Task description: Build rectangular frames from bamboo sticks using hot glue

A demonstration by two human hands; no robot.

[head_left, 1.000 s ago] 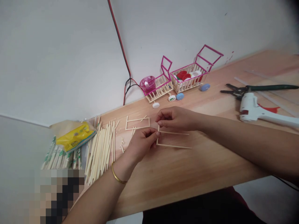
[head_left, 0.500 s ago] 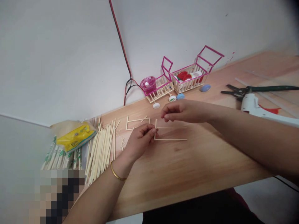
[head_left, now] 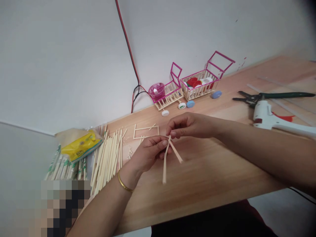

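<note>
The light around me is soft and rather dim, and the wall [head_left: 81, 56] looks flat grey. Beneath my right hand [head_left: 184, 125] a faint, soft-edged shadow lies on the table [head_left: 209, 177], whose far right end smears. 1 corner, upper right, falls dark; coarse pixel blocks [head_left: 65, 209] hide a patch at lower left.

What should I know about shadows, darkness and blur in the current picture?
Head view: soft, faint shadow on the table below the right hand; upper right corner darkened; a patch at lower left pixelated; small print on the yellow packet too blurred to read.
</note>
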